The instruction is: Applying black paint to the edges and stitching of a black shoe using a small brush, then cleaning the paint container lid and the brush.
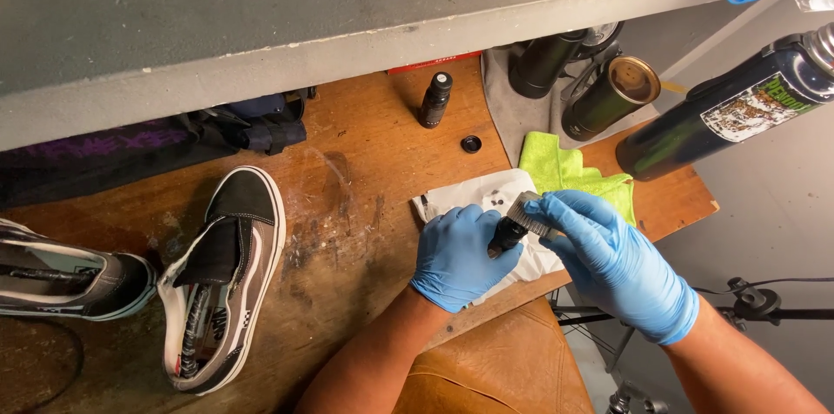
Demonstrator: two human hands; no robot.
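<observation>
Closing around a small dark bottle (pixel 506 236), the gloved left grip (pixel 459 258) holds it above a white cloth (pixel 473 192) on the wooden table (pixel 347 205), while the right grip (pixel 608 262) pinches its ribbed silver cap (pixel 532 214), shoes (pixel 221 279) lying left.

A small black cylindrical bottle (pixel 506 236) is held tilted above a white cloth at the edge of the wooden bench, its lower part wrapped in the blue-gloved left hand (pixel 460 258). Its ribbed silver-grey cap (pixel 532 215) sits at the upper end, pinched by the fingers of the blue-gloved right hand (pixel 612 262), which closes over it from the right.
</observation>
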